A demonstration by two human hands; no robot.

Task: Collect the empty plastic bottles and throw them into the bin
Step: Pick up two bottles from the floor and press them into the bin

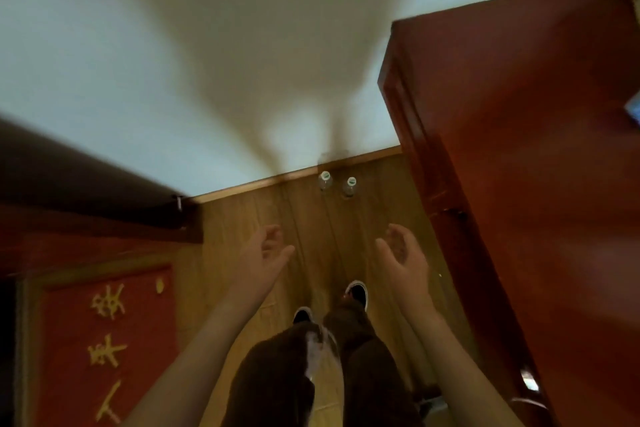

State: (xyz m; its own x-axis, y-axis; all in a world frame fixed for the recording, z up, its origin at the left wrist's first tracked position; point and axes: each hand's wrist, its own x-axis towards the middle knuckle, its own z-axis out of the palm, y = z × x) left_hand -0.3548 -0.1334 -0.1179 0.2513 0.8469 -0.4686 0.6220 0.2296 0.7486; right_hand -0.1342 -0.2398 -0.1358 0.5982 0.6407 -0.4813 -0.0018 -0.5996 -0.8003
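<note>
Both hands, left hand (265, 255) and right hand (403, 253), hang empty, fingers loosely spread.

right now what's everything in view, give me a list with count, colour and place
plastic bottles: 2, clear with pale caps, upright on the floor by the wall ahead
wall: 1, white, ahead
floor: 1, brown wood planks, underfoot
door: 1, red-brown wood, on the right
red panel: 1, red with gold characters, lower left
shoes: 2, dark with white rims, on the floor
trousers: 1 pair, dark brown
left hand: 1, open, empty
right hand: 1, open, empty
</note>
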